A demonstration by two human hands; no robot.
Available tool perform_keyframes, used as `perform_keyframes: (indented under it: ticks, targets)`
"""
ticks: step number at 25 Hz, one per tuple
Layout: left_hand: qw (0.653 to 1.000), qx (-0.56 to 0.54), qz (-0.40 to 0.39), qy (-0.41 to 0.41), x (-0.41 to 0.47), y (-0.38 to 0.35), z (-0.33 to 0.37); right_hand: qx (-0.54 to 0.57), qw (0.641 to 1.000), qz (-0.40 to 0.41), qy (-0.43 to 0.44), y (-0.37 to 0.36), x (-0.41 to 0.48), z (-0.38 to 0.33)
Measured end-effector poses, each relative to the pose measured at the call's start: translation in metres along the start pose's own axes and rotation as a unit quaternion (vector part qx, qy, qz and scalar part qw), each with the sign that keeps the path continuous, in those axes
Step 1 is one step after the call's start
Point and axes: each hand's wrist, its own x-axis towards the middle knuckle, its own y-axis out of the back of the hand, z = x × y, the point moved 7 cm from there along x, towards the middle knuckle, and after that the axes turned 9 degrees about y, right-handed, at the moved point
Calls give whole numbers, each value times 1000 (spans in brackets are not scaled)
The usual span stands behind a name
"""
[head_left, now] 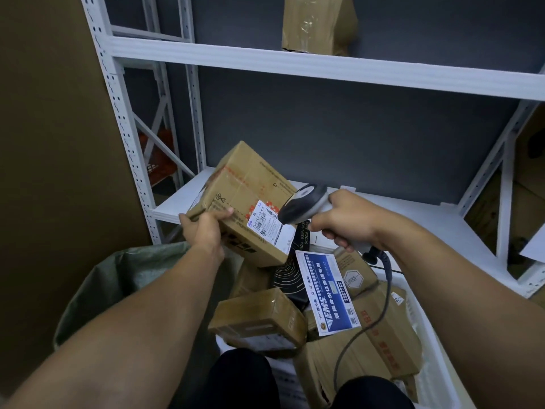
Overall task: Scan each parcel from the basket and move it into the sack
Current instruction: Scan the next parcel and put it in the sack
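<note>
Single head-worn view, forward and down

The wide-angle camera sat on the person's head. It faced a white shelving rack (295, 63) straight ahead and tilted down over the forearms (147, 335) toward the sack (118, 276) and basket (433, 349) close below. It rode near enough that the arms filled the lower frame, and the rack's straight edges bowed toward the borders.
</note>
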Motion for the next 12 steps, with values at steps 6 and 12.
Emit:
perform_keyframes:
  ticks: [6, 12]
  targets:
    - [1000, 4, 27, -2, 11, 9, 10, 18, 1000, 4, 11, 6, -3, -6]
    - [999, 32, 35, -17, 10, 15, 11, 13, 1000, 6, 23, 6, -2, -6]
